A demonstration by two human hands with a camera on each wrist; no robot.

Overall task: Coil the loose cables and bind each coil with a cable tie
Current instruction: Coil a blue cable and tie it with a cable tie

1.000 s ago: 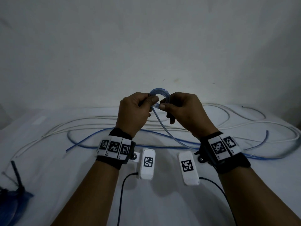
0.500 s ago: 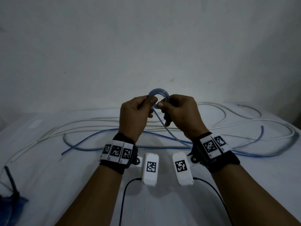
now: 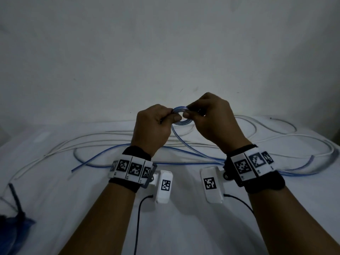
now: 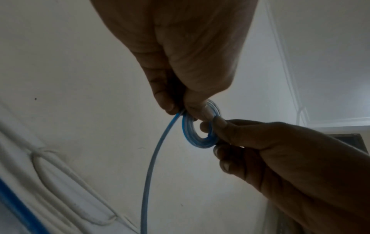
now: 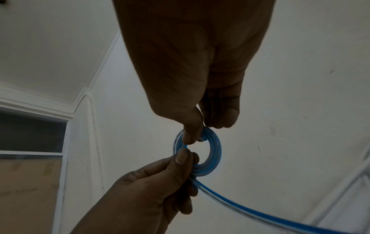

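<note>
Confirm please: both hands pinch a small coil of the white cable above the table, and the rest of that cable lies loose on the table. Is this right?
One detail is wrong: the colour. The small coil that the left hand and the right hand pinch is of the blue cable, not the white cable. The right wrist view shows it plainly. The rest of that cable does lie loose on the table.

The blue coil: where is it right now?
In the head view the blue coil is held up centrally above the white surface, pinched between the left hand and right hand, its loose tail trailing down between the wrists.
</note>
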